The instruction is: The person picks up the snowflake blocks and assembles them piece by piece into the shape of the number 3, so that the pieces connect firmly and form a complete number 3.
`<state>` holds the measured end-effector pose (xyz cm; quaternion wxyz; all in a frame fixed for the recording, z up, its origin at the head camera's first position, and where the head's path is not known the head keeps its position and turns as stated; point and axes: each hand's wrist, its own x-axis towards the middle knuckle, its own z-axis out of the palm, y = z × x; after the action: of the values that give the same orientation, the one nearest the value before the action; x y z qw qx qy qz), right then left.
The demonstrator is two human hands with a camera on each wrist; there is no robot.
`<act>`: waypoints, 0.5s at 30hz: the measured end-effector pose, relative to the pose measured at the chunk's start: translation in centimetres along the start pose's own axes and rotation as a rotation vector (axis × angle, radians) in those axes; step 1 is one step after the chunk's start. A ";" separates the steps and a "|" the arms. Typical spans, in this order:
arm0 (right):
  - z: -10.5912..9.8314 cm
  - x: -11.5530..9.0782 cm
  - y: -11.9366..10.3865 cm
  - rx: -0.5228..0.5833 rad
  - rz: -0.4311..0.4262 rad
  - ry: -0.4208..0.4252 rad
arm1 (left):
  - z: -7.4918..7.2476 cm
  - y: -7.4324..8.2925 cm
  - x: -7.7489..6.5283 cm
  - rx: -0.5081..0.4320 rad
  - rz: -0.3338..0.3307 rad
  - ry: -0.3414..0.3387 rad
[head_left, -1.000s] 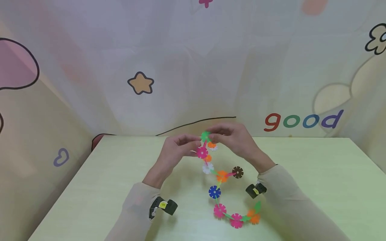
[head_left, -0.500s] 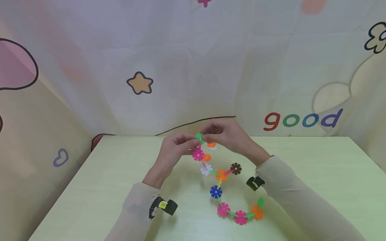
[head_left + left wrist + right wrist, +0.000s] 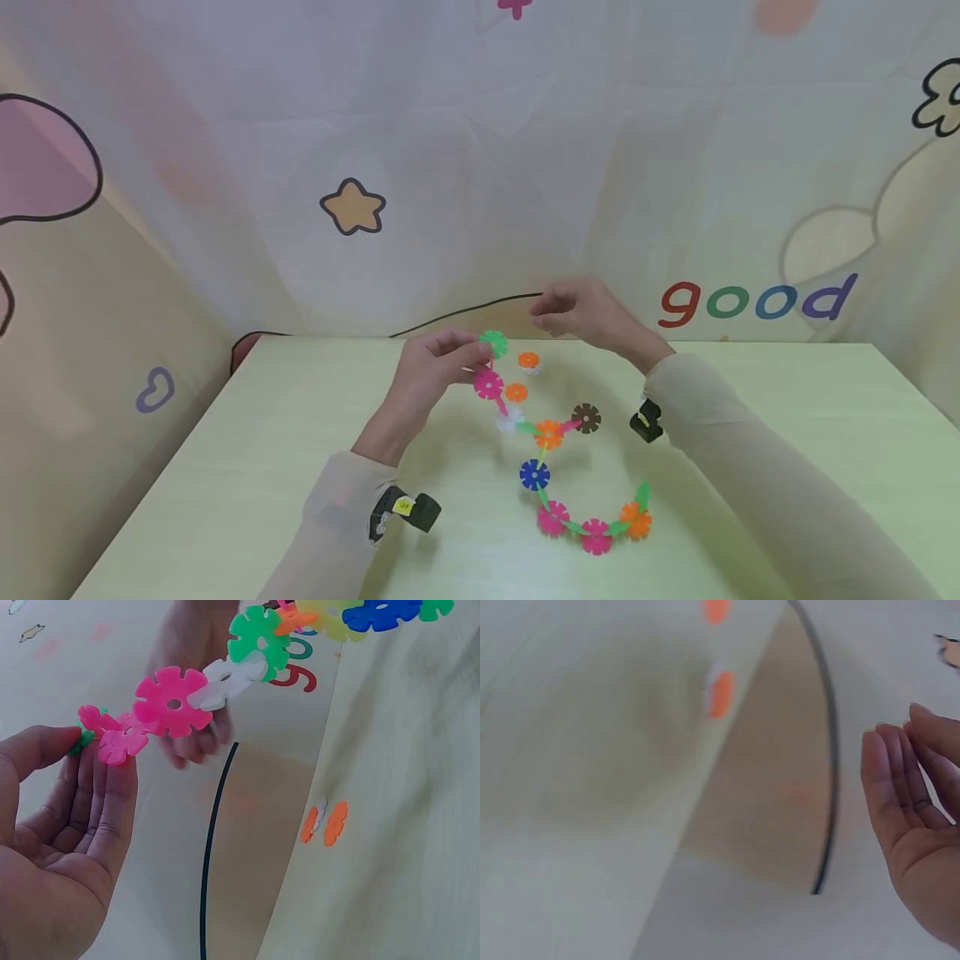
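Observation:
A chain of colourful plastic snowflake discs hangs from my left hand (image 3: 431,375), whose thumb and fingers pinch its upper end, by a green disc (image 3: 493,344). Below that come a pink disc (image 3: 488,385), a white one, an orange one (image 3: 549,434) with a brown disc (image 3: 587,418) branching off it, and a blue disc (image 3: 535,475). The lower end curves right through pink discs (image 3: 553,518) to an orange one (image 3: 636,521). In the left wrist view the pink disc (image 3: 174,702) is near the fingertips. My right hand (image 3: 588,312) is apart from the chain, fingers loosely bent around nothing.
Loose orange snowflake discs (image 3: 516,392) lie on the pale table (image 3: 247,467) behind the chain, one orange disc (image 3: 528,359) with a white one against it. A printed cloth backdrop (image 3: 450,150) stands at the table's far edge.
My right hand has let go of the green disc and moved right and up. My left hand keeps its pinch, and the chain's top has shifted slightly left.

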<state>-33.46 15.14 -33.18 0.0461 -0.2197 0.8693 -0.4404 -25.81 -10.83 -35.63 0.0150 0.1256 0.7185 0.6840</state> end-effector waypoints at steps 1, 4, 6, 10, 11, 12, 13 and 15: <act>0.2 0.4 0.7 -0.022 0.023 -0.017 | 0.0 0.0 0.0 -0.007 0.000 -0.001; 0.9 1.2 2.7 -0.111 0.087 -0.069 | -0.1 -0.1 0.0 -0.016 0.002 -0.003; 1.4 1.7 3.7 -0.158 0.097 -0.096 | -0.1 -0.2 0.1 -0.018 0.004 0.000; 2.3 2.4 4.9 -0.222 0.087 -0.129 | -0.2 -0.2 0.1 -0.019 0.006 0.002; 2.5 2.5 5.1 -0.224 0.081 -0.135 | -0.2 -0.2 0.1 -0.018 0.006 0.001; 2.7 2.6 5.2 -0.222 0.081 -0.142 | -0.3 -0.2 0.1 -0.016 0.008 0.000; 2.8 2.6 5.3 -0.220 0.080 -0.147 | -0.3 -0.2 0.1 -0.015 0.009 -0.002; 3.1 2.7 5.5 -0.207 0.081 -0.152 | -0.3 -0.2 0.1 -0.010 0.011 -0.005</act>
<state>-36.90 14.53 -39.09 0.1066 -0.2206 0.9122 -0.3284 -25.97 -11.15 -35.84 0.0135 0.1311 0.7143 0.6873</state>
